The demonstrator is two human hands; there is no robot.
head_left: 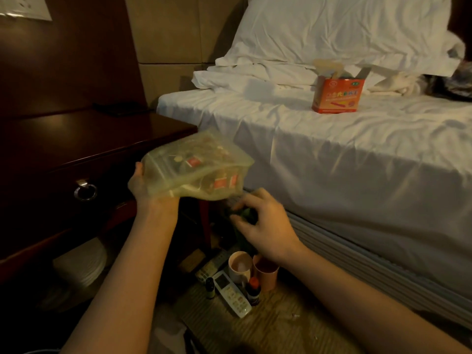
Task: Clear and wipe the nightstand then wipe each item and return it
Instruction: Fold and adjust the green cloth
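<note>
My left hand (139, 185) holds a clear plastic bag (196, 167) of small packets with red labels, just off the front right corner of the dark wooden nightstand (76, 139). Below the bag, my right hand (263, 223) grips a dark green cloth (245, 215), close under the bag's lower edge. On the floor stand a white cup (238, 267), a pink cup (265, 272), a white remote (231, 295) and two small dropper bottles (252, 290). Only a flat dark object (120, 108) at the back rests on the nightstand top.
The bed with white sheets (332, 149) fills the right side; an orange open box (337, 94) stands on it near the pillows (332, 29). The nightstand drawer has a metal ring pull (85, 191). More remotes (212, 267) lie on the carpet between nightstand and bed.
</note>
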